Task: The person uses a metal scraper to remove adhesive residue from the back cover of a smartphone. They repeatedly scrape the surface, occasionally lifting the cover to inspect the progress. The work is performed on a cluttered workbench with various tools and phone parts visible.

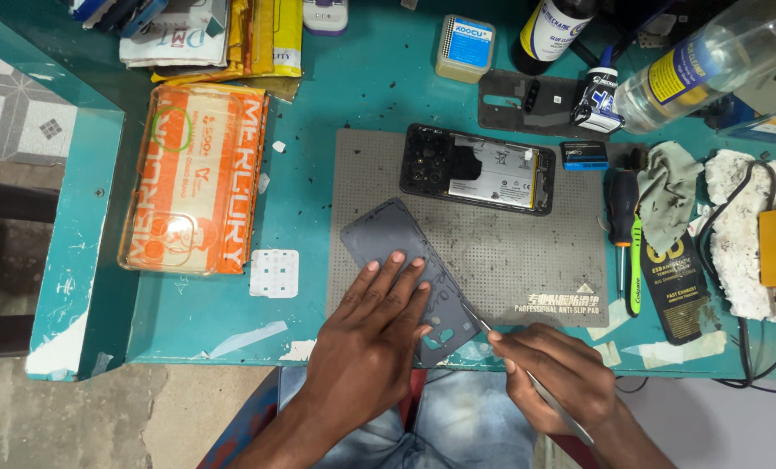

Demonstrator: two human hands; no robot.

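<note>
At the bottom of the frame, the left hand (pixel 372 334) lies flat, fingers (pixel 394 282) spread and pressing down on a dark grey phone back panel (pixel 388 239). The right hand (pixel 554 369), lower right of centre, has its fingers pinched together around slim metal tweezers (pixel 527 373), whose tip points up and left and meets the panel's lower right edge, just beside the left thumb.

The panel lies straight ahead of the left palm, and its long axis runs diagonally from the upper left to the lower right, its near corner overhanging the bench (pixel 353 95) edge. The left hand is on it; the right touches it only through the tool. The panel looks matte, thin and flat, with rounded corners and a few pale patches (perhaps adhesive residue) near the lower end.

It rests on a grey perforated mat (pixel 509 260). Further up the mat lies an opened phone (pixel 477 169), its battery and black inner parts exposed. To the right are a screwdriver (pixel 620 217) and a grey cloth (pixel 666 195); to the left, an orange packet (pixel 195 178). Along the top edge stand bottles (pixel 709 65).
</note>
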